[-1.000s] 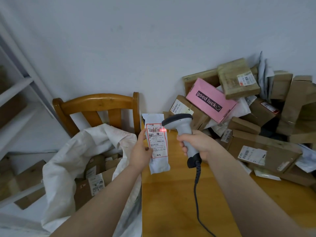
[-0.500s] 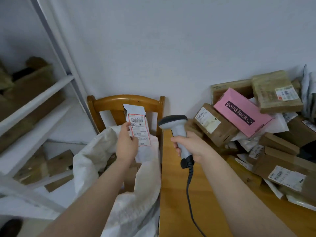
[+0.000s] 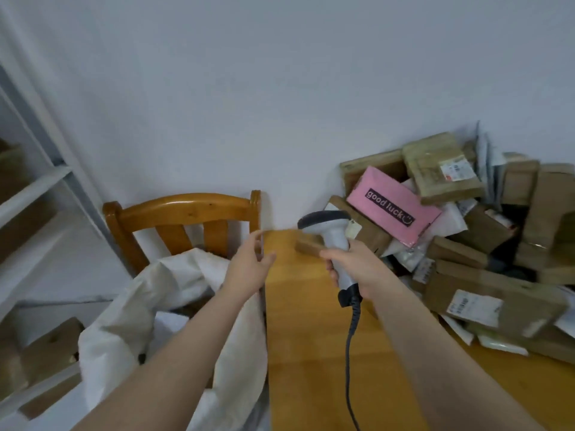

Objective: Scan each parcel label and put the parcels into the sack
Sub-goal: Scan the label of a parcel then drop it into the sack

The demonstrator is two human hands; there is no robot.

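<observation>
The white mailer pinched by the left hand (image 3: 249,267) half a second ago is gone from it. The fingers are now loosely spread and empty, the white sack (image 3: 124,321) lies just below and to their left, and the mailer, nowhere to be made out, is judged to have been dropped inside. The barcode scanner (image 3: 325,218) is still clasped by its handle in the right hand (image 3: 357,269), and the pile of parcels (image 3: 485,284) just right of that grip is left to be scanned.

scanner (image 3: 337,244) 1 | sack (image 3: 130,309) 1 | chair (image 3: 183,209) 1 | desk (image 3: 311,337) 1 | shelf unit (image 3: 31,188) 1 | pink box (image 3: 392,206) 1 | brown cartons (image 3: 491,293) at least ten, blur hides exact count | white mailer bags (image 3: 454,219) several
</observation>
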